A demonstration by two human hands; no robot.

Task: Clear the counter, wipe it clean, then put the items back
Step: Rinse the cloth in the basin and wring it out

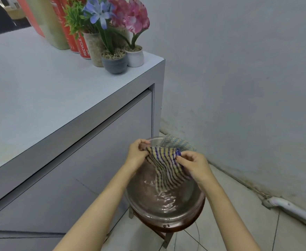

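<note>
- The left hand (136, 153) and right hand (194, 164) pinch a striped cloth (166, 169) in their fingers, above the bowl (148, 211) of water.
- The white surface (39, 91) stands left of the bowl, with flower pots (115, 63) and red cans (84, 47) on it.
- A grey wall (239, 78) is behind the bowl.

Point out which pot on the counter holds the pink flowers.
The white pot, nearest the corner of the counter; the grey pot beside it holds the blue flower.

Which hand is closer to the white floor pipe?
Right. The right hand grips the striped cloth nearer the white pipe; the left hand is farther, toward the grey counter.
</note>
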